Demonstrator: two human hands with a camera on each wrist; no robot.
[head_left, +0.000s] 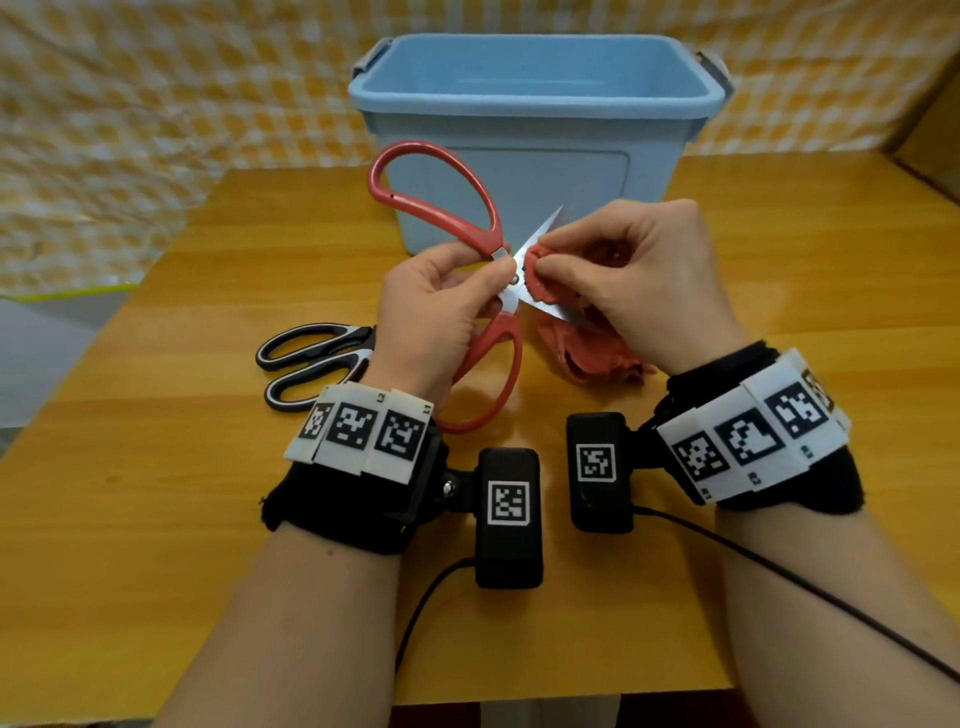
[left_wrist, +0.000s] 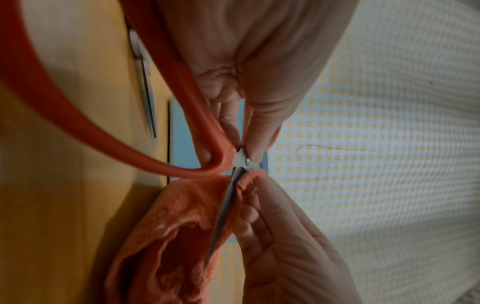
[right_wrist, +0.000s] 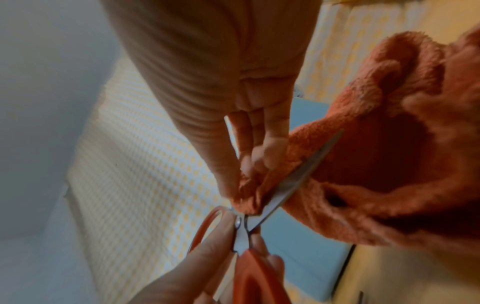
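Red-handled scissors (head_left: 506, 332) are held above the wooden table (head_left: 208, 493) with their blades spread apart. My left hand (head_left: 488, 270) pinches them at the pivot, thumb on the rivet, as the left wrist view shows on the scissors (left_wrist: 103, 133). My right hand (head_left: 545, 254) pinches a fold of a coral terry cloth (head_left: 587, 353) against one blade, close to the pivot. The rest of the cloth (left_wrist: 168, 236) hangs down under that hand to the table. In the right wrist view the lower blade (right_wrist: 298, 174) lies along the cloth (right_wrist: 389, 144).
Black-and-white scissors (head_left: 353, 340) lie shut on the table left of my left wrist. An open light-blue plastic bin (head_left: 519, 171) stands just behind the hands. A yellow-checked sheet (head_left: 156, 104) hangs behind the table. Camera cables trail off the near edge.
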